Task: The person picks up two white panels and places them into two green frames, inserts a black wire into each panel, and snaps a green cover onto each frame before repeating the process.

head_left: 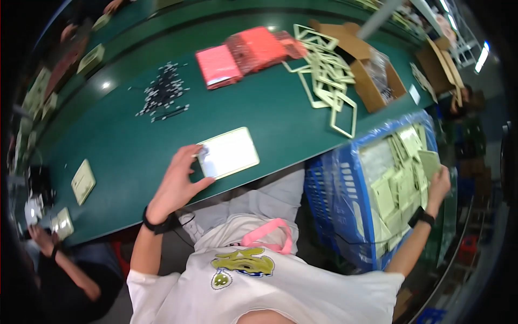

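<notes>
White-faced panel (231, 154), left hand (178, 180) alongside, cartoon-print shirt (318, 289)

Wide fisheye view under artificial light. Fluorescent tubes (482, 57) at the upper right register as overexposed white bars. The green tabletop (137, 140) is moderately and fairly evenly lit, while a small specular spot shines on the darker green surface at upper left. The white-faced panel (231, 154) glares nearly to pure white; streaked highlights mark the plastic film (345, 156) on the blue crate (318, 189). The white T-shirt (318, 291) appears bright, the right-hand background dim. Straight edges bow toward the black, vignetted rim, where detail grows soft and smeared.
</notes>
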The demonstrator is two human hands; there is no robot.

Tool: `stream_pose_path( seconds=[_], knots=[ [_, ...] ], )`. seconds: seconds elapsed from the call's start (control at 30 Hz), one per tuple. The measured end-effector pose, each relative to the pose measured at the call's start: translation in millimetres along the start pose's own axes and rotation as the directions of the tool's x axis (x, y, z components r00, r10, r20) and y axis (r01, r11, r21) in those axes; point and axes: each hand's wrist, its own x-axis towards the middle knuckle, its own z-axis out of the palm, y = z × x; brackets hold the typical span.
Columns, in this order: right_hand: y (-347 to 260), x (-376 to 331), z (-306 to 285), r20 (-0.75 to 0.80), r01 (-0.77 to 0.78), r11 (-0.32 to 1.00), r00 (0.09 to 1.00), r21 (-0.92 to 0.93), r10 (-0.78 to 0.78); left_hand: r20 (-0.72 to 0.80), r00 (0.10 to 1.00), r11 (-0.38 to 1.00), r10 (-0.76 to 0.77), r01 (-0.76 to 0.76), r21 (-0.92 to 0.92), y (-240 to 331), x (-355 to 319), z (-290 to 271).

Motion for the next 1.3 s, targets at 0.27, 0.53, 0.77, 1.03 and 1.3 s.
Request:
stream_pose_path(
  seconds=[0.27,0.53,0.77,1.03,1.3],
  knots=[
    [-319,36,-115,0.178,0.091,0.597,0.909,0.797,-0.376,-0.092,0.988,0.926,-0.126,0.083,-0.368,-9,20,10],
    [-569,-22,-76,0.006,0.205,0.092,0.387,0.975,-0.922,-0.126,0.992,0.902,-0.011,-0.044,-0.430,-33,24,10],
    [-599,-18,-47,0.059,0.157,0.122,0.357,0.980,-0.932,-0.169,0.985,0.941,0.042,-0.096,-0.323,-29,22,7],
    [-602,-11,-28,0.128,0.090,0.161,0.298,0.983,-0.946,-0.119,0.993,0.909,0.025,-0.072,-0.410,-39,26,4],
    [-606,-35,12,0.141,0.272,0.196,0.210,0.942,-0.968,-0.064,0.998,0.994,-0.008,0.001,-0.109,-30,-5,-6]
  ],
)
